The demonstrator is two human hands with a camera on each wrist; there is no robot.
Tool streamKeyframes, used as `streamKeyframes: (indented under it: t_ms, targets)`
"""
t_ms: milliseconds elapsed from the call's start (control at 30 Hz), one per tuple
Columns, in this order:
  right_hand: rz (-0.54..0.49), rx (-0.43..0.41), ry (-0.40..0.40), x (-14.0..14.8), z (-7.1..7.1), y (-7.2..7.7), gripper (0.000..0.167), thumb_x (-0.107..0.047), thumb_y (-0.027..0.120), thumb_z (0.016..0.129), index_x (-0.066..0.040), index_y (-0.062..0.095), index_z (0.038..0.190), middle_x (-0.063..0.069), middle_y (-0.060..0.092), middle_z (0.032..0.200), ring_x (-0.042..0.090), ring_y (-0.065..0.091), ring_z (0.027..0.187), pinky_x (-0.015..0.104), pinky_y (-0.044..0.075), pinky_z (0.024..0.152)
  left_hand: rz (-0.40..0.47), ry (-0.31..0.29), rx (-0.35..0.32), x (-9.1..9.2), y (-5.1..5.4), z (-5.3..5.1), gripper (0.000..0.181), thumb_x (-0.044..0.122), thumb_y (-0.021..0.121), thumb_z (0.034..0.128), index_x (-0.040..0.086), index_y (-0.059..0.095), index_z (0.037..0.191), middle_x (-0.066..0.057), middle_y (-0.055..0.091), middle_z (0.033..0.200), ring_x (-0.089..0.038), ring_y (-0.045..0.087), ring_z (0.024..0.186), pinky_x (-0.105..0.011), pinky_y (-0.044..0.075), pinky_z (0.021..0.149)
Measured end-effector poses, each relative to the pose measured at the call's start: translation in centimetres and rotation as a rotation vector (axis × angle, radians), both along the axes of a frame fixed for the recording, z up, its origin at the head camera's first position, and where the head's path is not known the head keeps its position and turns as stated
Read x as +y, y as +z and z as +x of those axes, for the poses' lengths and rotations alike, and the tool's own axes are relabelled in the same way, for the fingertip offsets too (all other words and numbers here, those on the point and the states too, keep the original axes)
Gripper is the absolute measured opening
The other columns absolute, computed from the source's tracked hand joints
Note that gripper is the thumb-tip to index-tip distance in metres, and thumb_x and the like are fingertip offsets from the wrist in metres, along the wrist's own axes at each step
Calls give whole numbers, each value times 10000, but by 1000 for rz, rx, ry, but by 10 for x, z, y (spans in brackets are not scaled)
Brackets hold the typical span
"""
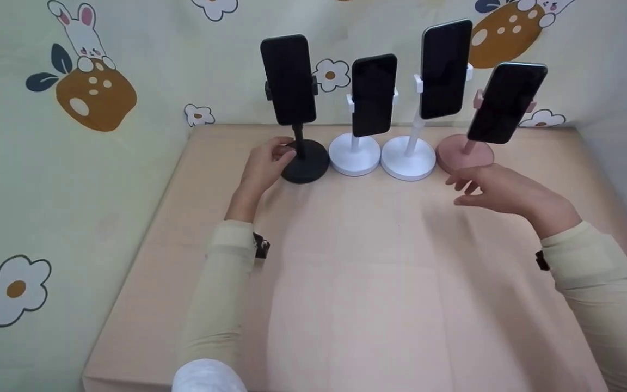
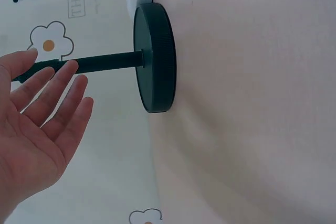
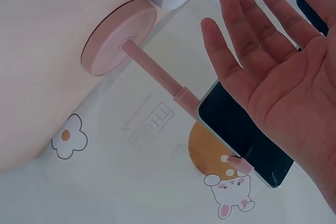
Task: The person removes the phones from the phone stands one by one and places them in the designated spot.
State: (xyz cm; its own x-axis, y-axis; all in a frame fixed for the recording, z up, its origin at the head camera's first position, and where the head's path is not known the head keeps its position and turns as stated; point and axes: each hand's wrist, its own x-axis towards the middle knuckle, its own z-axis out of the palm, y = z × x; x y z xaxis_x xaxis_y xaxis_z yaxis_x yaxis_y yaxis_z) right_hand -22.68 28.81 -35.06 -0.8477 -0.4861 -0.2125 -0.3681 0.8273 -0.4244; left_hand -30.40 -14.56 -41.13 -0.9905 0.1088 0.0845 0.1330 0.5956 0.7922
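Four is avoided here: several phone stands form a row at the table's back, each bearing a dark-screened phone. Leftmost is a black phone stand (image 1: 305,166) with a black phone (image 1: 289,80). My left hand (image 1: 266,163) is beside its pole, fingers loosely spread; in the left wrist view, fingertips overlap the pole (image 2: 110,62), and contact is unclear. Two white phone stands (image 1: 355,155) (image 1: 408,159) stand in the middle, holding phones (image 1: 374,95) (image 1: 445,69). At the right, a pink phone stand (image 1: 463,152) holds a tilted phone (image 1: 508,103). My right hand (image 1: 496,188) hovers before its base, fingers relaxed, holding nothing.
A peach cloth covers the table (image 1: 357,283). Behind the stands hangs a pale backdrop (image 1: 155,54) printed with flowers, rabbits and orange fruit. The stand bases sit close side by side near the table's back edge.
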Motion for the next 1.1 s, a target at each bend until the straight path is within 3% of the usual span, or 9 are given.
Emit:
streamKeyframes:
  t_ms: [167, 333, 800, 1100]
  targets:
    - [-1, -4, 1, -1, 0, -2, 370, -143, 722, 913, -33, 626, 1253, 166, 683, 1160, 338, 664, 1072, 533, 548, 954, 132, 11, 22, 0, -11, -8, 384, 213, 585, 1010, 62, 578, 1362, -135, 658, 1314, -231, 616, 1232, -320, 499, 1062]
    - [-9, -2, 2, -1, -1, -4, 365, -131, 724, 908, -26, 628, 1245, 169, 683, 1155, 343, 665, 1072, 530, 550, 951, 202, 41, 19, 2, -16, -13, 387, 193, 577, 1010, 64, 569, 1375, -123, 628, 1364, -226, 583, 1282, -310, 477, 1088]
    - [-36, 14, 24, 3, -3, -10, 369, -126, 720, 908, 13, 620, 1235, 210, 683, 1147, 374, 666, 1065, 536, 547, 939, 231, 98, 2, 14, -12, -23, 483, 184, 584, 997, 100, 469, 1458, -110, 476, 1524, -275, 555, 1323, -333, 457, 1117]
    - [-42, 3, 18, 4, -4, -14, 365, -115, 721, 905, 8, 625, 1235, 198, 687, 1139, 363, 673, 1053, 537, 550, 938, 272, 119, 6, 21, -9, -31, 512, 148, 608, 977, 94, 448, 1461, -115, 481, 1516, -292, 521, 1354, -332, 445, 1129]
